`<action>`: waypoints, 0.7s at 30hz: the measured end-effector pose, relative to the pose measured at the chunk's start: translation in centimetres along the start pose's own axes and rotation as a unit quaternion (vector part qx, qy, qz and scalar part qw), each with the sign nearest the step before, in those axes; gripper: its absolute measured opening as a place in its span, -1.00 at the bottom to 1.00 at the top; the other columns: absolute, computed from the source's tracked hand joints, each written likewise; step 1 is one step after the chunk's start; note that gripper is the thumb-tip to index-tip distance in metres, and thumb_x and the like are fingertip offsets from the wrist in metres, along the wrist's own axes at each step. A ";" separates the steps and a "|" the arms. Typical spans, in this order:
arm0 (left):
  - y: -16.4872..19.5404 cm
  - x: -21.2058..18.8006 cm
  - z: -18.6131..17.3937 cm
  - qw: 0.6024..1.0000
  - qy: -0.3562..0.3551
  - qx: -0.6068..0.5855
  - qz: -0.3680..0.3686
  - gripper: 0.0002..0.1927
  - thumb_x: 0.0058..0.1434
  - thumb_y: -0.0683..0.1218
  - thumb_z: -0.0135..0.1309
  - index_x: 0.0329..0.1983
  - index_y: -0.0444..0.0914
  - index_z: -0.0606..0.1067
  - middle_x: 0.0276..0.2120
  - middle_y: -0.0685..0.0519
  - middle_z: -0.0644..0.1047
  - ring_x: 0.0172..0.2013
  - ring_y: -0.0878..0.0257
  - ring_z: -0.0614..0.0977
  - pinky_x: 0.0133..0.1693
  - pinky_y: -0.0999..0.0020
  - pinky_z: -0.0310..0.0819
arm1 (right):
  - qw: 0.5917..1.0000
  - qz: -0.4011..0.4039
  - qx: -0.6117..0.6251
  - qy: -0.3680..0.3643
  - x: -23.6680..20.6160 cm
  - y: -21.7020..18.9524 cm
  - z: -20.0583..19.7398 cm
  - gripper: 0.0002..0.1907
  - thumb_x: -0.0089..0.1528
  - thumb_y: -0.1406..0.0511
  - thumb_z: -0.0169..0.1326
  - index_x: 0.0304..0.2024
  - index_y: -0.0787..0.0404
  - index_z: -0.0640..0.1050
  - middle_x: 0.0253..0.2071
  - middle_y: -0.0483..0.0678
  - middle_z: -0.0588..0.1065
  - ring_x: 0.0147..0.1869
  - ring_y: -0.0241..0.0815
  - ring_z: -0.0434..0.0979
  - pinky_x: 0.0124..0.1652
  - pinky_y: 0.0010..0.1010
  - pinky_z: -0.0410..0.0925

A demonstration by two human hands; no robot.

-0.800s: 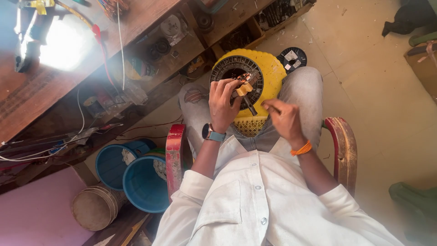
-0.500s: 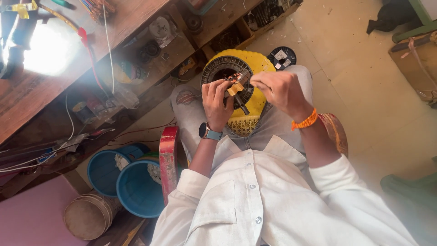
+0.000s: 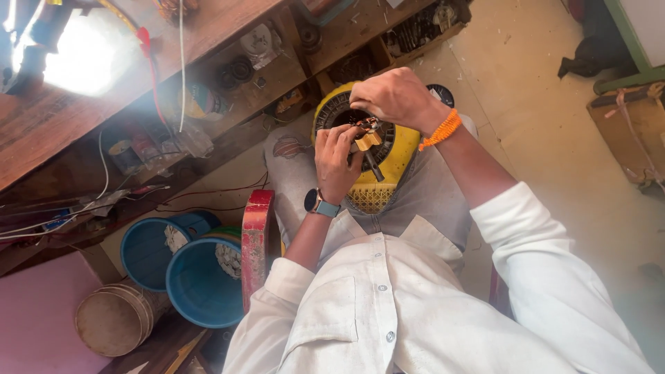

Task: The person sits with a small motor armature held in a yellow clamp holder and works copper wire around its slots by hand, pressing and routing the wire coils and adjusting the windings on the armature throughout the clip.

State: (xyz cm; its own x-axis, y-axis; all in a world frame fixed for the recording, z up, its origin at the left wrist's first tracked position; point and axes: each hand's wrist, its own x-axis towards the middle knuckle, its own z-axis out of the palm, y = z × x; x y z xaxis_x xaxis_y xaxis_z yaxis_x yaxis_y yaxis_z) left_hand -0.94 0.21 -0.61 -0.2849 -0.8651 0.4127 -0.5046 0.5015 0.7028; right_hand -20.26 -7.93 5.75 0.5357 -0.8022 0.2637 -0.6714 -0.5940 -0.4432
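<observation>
A seated person bends over a round yellow motor housing (image 3: 405, 149) resting on the lap, both hands meeting above its dark centre. The left hand (image 3: 337, 161) pinches a small tan part (image 3: 367, 140) from the near side, while the right hand (image 3: 396, 97) curls down over it from the far side and sits slightly nearer the core. A thin dark tool (image 3: 373, 166) slants toward the body; the right fingertips and what they grip are hidden.
</observation>
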 end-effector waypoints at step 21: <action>-6.3 1.4 1.5 0.860 -0.154 -0.457 -0.166 -0.28 0.38 -0.34 0.08 0.45 -0.12 0.00 -0.07 -0.02 0.54 -0.04 0.27 0.58 0.07 0.34 0.51 | 0.999 0.013 0.004 0.042 -5.0 -5.4 -2.5 -0.75 0.21 0.20 0.27 -0.21 0.22 0.56 -0.46 -0.02 0.55 -0.46 -0.11 0.59 -0.43 -0.29 0.36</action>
State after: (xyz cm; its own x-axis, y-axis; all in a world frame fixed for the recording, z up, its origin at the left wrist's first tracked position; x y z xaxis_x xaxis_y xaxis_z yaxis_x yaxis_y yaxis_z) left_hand 0.59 -4.18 -5.35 -0.5219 -0.8526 0.0266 0.2112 -0.0990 0.9724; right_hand -20.61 -0.83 8.97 0.4731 -0.8194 0.3237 -0.6794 -0.5732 -0.4581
